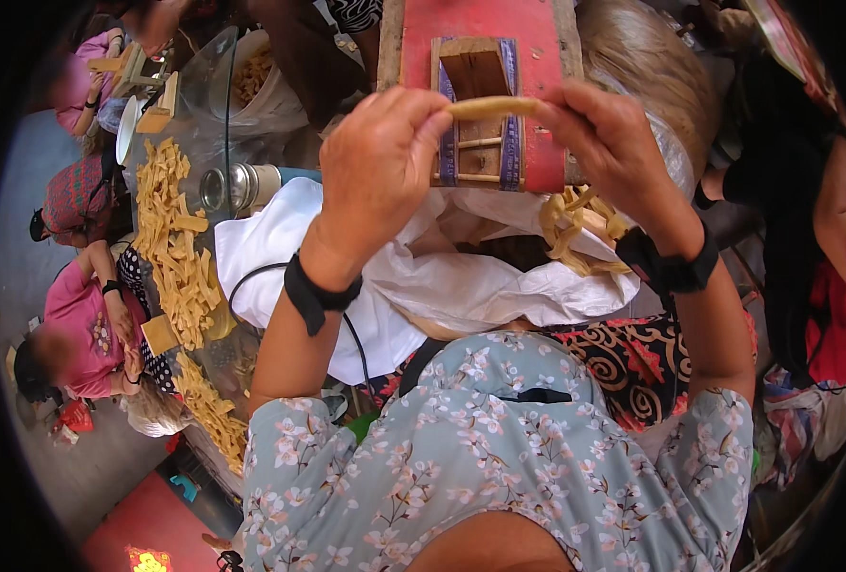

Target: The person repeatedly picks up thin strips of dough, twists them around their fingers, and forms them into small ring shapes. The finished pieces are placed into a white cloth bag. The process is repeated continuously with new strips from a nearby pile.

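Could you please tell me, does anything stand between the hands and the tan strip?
Nothing visible does: the left hand pinches the left end of the tan strip, the right hand its right end. The wooden frame appears behind the strip.

silver canister (251, 186): left | white plate (125, 131): upper left | pink-shirted person (81, 324): far left

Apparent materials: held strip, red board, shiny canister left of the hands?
Strip: unclear; matte tan, slightly curved, perhaps dried food or plant matter.
Red board: probably painted wood; worn red face, bare brown edges.
Canister: likely polished metal; bright reflections, though shiny plastic is possible.
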Motion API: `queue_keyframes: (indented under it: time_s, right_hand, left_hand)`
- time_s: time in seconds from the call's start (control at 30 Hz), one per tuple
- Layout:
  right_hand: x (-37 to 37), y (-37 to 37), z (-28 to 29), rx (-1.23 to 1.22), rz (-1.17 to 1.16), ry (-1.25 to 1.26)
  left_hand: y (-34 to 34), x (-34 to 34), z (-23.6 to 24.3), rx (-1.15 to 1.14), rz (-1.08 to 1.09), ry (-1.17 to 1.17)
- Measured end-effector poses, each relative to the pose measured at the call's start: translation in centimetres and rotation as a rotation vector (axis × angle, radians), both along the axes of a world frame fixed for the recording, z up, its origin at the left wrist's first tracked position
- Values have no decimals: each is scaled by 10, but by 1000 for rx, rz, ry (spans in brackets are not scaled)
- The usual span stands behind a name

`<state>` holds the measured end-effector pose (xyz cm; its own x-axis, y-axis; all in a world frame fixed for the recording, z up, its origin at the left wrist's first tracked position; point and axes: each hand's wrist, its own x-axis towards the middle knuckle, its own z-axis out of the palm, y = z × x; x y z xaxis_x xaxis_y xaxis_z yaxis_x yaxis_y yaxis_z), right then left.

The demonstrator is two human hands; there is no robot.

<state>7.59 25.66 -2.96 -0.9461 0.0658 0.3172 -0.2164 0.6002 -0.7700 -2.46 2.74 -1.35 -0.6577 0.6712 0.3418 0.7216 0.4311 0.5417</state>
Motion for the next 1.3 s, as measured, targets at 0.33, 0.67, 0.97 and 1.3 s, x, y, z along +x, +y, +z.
queue_keyframes:
  time_s: [0.33,0.67,0.97,1.3]
  right_hand:
    - [33,17,-33,26,-47,-73]
    - [83,-41,4,511,273,374]
    - [114,-51,-18,-24,317,195]
    - [147,-40,114,48,262,295]
  left_hand:
    - [-29,22,7,-64,-154,138]
    - [-32,84,8,36,-255,-1625]
    - [-62,123,73,399,-829,-1174]
    - [-131,111,151,1203,-1421,-1017]
